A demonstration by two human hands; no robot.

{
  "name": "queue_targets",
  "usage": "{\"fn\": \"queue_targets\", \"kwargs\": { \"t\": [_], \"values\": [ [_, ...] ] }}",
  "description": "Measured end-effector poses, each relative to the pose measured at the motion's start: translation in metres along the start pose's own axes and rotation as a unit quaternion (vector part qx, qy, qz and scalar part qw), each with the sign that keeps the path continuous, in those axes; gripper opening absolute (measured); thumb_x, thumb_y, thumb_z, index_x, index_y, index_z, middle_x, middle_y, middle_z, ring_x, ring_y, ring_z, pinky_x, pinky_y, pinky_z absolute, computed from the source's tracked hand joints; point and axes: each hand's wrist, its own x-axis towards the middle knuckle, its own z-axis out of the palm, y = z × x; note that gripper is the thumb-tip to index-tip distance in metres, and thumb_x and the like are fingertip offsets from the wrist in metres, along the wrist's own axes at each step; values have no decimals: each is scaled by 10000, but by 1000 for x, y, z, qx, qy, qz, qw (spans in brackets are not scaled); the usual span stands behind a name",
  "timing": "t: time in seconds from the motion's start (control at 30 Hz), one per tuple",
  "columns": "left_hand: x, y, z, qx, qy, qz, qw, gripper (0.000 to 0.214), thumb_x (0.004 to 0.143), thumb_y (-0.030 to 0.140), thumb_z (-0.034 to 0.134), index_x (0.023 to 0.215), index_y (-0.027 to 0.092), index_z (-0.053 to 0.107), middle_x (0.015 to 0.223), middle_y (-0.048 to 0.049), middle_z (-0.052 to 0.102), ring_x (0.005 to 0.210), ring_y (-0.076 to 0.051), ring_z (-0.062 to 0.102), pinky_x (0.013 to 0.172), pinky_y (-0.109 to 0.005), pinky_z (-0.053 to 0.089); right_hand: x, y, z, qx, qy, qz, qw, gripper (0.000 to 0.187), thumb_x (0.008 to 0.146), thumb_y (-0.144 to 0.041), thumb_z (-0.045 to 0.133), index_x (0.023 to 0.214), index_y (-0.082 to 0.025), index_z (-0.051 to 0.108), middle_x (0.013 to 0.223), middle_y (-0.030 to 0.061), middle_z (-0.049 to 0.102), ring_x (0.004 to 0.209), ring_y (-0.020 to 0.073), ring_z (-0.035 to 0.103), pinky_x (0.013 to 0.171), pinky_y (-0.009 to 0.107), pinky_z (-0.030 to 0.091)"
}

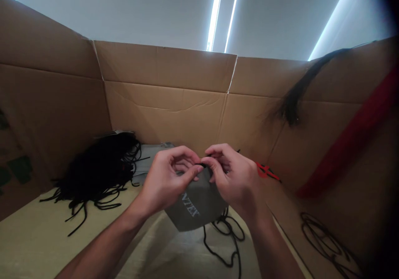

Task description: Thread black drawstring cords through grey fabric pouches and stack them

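Note:
My left hand (170,177) and my right hand (232,177) meet at the top edge of a grey fabric pouch (196,206) with white lettering. The pouch hangs below my fingers. A short end of black cord (203,165) shows between my fingertips. My left thumb and forefinger pinch that cord, and my right fingers pinch the pouch's top edge beside it. More black cord (222,233) trails below the pouch on the table, and my fingers hide the pouch's upper edge.
Cardboard walls surround a pale yellow table (37,212). A heap of black cords (99,171) lies to the left, beside a stack of grey fabric (149,158). Red-handled scissors (264,171), a black fibre bunch (291,104), a red strip (349,138) and a cord loop (327,241) lie right.

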Motion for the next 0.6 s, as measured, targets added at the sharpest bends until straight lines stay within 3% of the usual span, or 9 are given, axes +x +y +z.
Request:
{"fn": "queue_targets", "kwargs": {
  "t": [0.13, 0.4, 0.6],
  "values": [
    [0, 1, -1, -38, 16, -13, 999, 309, 698, 161, 957, 882, 145, 709, 741, -3, 744, 631, -127, 725, 613, -196, 620, -1, -2, 0, 66, 3, 40, 997, 142, 942, -275, 786, 925, -250, 647, 785, -22, 751, 643, 153, 733, 596, 255, 587],
    [-4, 4, 0, 9, 31, 34, 999, 261, 752, 122, 898, 878, 168, 674, 774, 20, 719, 680, -98, 709, 634, -156, 578, -3, -6, 0, 11, 16, 8, 1000, 48, 960, -215, 764, 928, -246, 745, 868, -31, 786, 718, 131, 745, 677, 248, 592],
    [-2, 1, -1, 40, 40, 66, 996, 211, 818, 179, 866, 881, 172, 665, 841, 11, 703, 708, -91, 686, 617, -154, 561, -2, -5, 0, -16, -2, -46, 999, 138, 995, -163, 705, 977, -248, 812, 974, -25, 842, 856, 131, 778, 817, 240, 600]
  ]
}}
